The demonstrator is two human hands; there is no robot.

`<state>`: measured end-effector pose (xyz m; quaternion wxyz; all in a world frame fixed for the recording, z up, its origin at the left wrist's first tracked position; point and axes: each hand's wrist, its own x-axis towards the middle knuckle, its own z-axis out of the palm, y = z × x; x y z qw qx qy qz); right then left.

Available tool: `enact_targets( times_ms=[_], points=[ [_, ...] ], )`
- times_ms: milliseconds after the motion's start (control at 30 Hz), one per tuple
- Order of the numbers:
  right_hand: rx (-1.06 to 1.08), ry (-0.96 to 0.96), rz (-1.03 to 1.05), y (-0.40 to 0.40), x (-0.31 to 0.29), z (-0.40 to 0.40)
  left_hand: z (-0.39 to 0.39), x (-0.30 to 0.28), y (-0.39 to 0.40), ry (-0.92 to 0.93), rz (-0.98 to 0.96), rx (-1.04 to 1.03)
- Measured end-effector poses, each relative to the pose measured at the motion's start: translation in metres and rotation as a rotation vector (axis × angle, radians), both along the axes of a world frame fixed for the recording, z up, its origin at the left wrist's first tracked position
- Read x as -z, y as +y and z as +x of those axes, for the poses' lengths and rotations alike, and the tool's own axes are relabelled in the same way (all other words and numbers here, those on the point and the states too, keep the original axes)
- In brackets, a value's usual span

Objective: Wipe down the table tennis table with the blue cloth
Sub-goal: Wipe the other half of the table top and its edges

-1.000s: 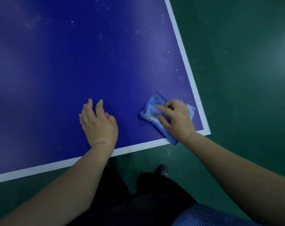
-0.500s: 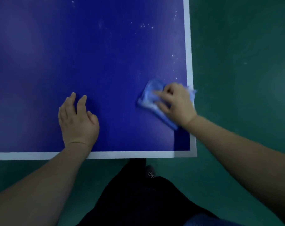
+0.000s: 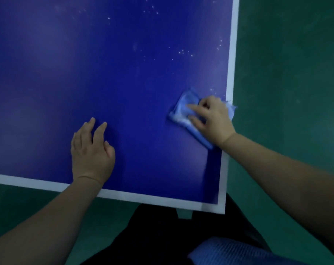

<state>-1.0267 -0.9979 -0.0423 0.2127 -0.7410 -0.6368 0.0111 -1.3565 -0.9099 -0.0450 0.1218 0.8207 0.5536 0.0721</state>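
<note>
The table tennis table (image 3: 124,77) is dark blue with a white border line along its near and right edges. A crumpled light blue cloth (image 3: 185,109) lies on the table close to the right edge. My right hand (image 3: 212,119) presses on the cloth, forefinger stretched across it and the other fingers bent over it; part of the cloth pokes out past the white line. My left hand (image 3: 91,150) rests flat on the table near the front edge, fingers straight and slightly spread. White specks dot the surface above the cloth.
Green floor (image 3: 288,73) surrounds the table on the right and below its near edge. The table's near right corner (image 3: 220,209) lies just in front of my dark trousers (image 3: 162,232). A blue ribbed garment (image 3: 229,253) shows at the bottom.
My right hand has slid the cloth away from the near corner, farther up along the right edge. My left hand has stayed flat on the table. The camera has turned, so the table looks rotated.
</note>
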Motion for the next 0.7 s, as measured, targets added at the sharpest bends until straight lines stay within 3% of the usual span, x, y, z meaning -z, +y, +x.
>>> enact_targets(
  times_ms=[100,200,267,367,433,500,600,700],
  points=[
    [0.257,0.028,-0.003,0.057,-0.003,0.051,0.001,0.001,-0.001,0.026,0.001,-0.016],
    [0.4,0.058,-0.051,0.054,-0.004,0.045,0.01,0.0,-0.009,0.023,-0.002,-0.115],
    [0.237,0.075,-0.015,0.025,-0.004,0.019,0.024,-0.003,-0.028,-0.024,-0.002,-0.322],
    [-0.194,0.083,-0.055,-0.011,-0.004,-0.005,0.053,-0.005,-0.073,-0.038,0.001,-0.514],
    [-0.419,0.083,-0.077,0.016,-0.007,0.012,0.072,0.0,-0.093,-0.035,-0.007,-0.597],
    [-0.478,0.035,-0.066,0.06,-0.009,0.03,0.082,0.003,-0.099,-0.041,0.009,-0.687],
    [-0.257,0.028,-0.053,0.114,-0.007,0.062,0.085,0.005,-0.098,-0.051,0.034,-0.722],
    [-0.062,0.045,-0.069,0.086,-0.007,0.053,0.083,0.004,-0.098,-0.07,0.046,-0.75]
  ],
)
